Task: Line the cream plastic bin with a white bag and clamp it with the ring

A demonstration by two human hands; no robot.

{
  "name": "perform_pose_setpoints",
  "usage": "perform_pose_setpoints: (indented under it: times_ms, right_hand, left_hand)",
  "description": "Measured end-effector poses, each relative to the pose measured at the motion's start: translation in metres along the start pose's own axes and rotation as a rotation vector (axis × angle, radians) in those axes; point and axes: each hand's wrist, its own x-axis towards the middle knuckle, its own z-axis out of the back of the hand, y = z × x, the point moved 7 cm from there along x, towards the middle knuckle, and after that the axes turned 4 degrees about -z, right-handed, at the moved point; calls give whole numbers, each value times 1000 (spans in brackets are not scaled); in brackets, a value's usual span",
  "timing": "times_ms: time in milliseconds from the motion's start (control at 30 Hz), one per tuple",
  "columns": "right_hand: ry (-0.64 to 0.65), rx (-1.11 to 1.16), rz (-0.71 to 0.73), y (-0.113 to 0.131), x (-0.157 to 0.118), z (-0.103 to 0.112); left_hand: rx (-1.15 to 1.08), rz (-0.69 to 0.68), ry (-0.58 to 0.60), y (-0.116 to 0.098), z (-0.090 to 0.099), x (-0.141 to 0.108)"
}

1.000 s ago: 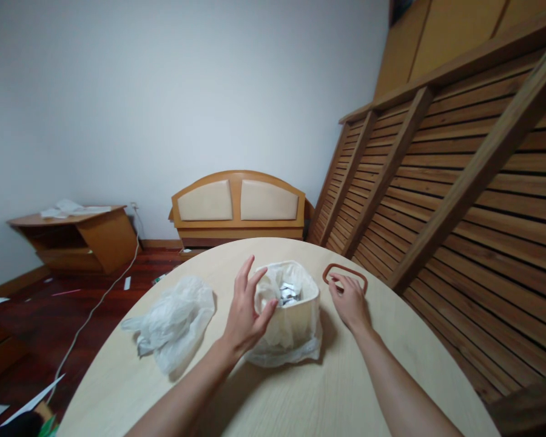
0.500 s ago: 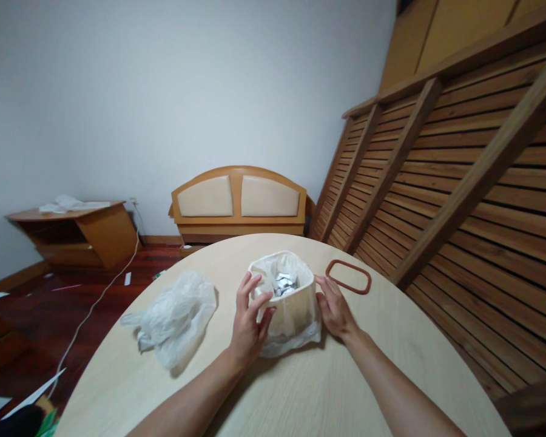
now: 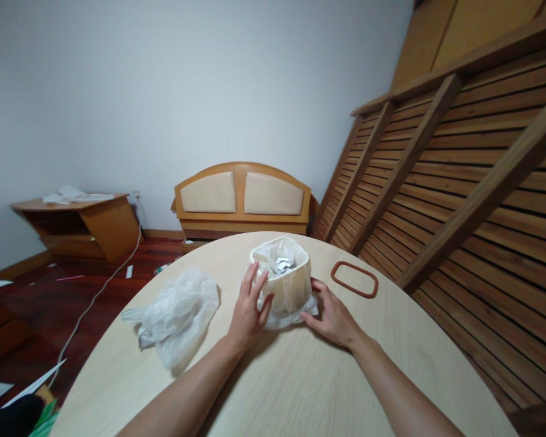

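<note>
A small cream bin point(image 3: 291, 294) with rounded corners stands on the round table, lined with a translucent white plastic bag whose edge is folded over the rim. Shiny silver pieces point(image 3: 284, 265) show inside. My left hand point(image 3: 248, 309) holds the bin's near left corner, its fingers along the side and the thumb on the front. At the lower right, my right hand point(image 3: 330, 315) has its thumb and fingers closed on the loose bag skirt point(image 3: 310, 307) beside the base. A brown rounded-rectangle ring point(image 3: 355, 279) lies to the right of the bin.
A crumpled white plastic bag point(image 3: 177, 318) lies on the left of the pale table point(image 3: 291, 394). Beyond are a headboard point(image 3: 241, 191) and a low cabinet point(image 3: 82, 224). A slatted wooden frame point(image 3: 459, 200) leans on the right. A cable point(image 3: 95, 297) crosses the floor.
The bin has moved slightly away from me and its rim has turned a little. My right hand has slid from the bin's upper side down to the bag near its base.
</note>
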Motion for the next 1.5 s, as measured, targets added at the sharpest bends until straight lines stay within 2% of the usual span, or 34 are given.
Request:
perform_pose_setpoints:
  times_ms: [233,467,633,667,733,833,1067,1167,1300,1367,1500]
  right_hand:
    - [21,30,40,5,1,-4]
    - [61,55,-38,0,-1,-9]
    - [76,54,-49,-4,-1,-10]
    - [72,41,-44,-5,-2,-10]
    - [45,6,-32,-7,-2,-8]
    - [-5,-20,-5,-7,-1,-1]
    - [-87,-6,64,1,2,10]
    - [-149,-61,125,5,1,16]
    - [-240,-224,304,27,-3,22]
    - [-236,-279,397,42,-6,20]
    - [-214,-311,503,66,-8,12]
  left_hand:
    - [30,-14,37,-3,0,1]
    - [83,-12,124,-6,-7,-2]
    - [105,-78,40,-19,2,-7]
    - [102,-116,69,-24,1,-9]
    - [102,-173,213,-35,-7,-13]
    - [156,-147,414,-40,-19,-18]
    - [387,-81,568,-32,-29,-18]
    - [378,-89,526,-30,-27,-18]
    - [266,-179,314,-36,-16,-15]
    - [208,-216,234,-40,-11,-13]
    - [141,-261,161,-46,-6,-10]
